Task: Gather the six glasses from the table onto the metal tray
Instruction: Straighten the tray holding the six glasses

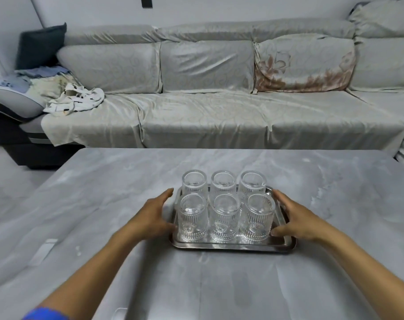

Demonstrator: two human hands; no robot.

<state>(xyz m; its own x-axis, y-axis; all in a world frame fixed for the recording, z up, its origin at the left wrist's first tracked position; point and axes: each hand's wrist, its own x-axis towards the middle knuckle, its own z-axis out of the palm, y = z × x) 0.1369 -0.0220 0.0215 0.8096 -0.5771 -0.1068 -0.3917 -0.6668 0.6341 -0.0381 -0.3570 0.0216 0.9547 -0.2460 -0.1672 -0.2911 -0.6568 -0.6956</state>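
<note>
Ribbed clear glass fills your metal tray (233,245): all six glasses (224,217) stand on it in two rows of three, mouths down and bases up, packed close so that neighbours nearly touch. That tray sits flat on the grey marbled table (104,204), near its middle and directly ahead of you. Your left hand (153,215) rests against the tray's left edge, fingers spread and curved along the rim, the thumb down by the near-left glass; it cups the side but is not clamped around anything you can see. Your right hand (298,219) mirrors it at the right edge, fingers extended along the rim and the thumb tucked in beside the near-right glass, likewise open. Whether either palm presses on the metal cannot be told. Beyond the table runs a long pale sofa (208,107) with crumpled clothes (74,100) heaped at its left end.
</note>
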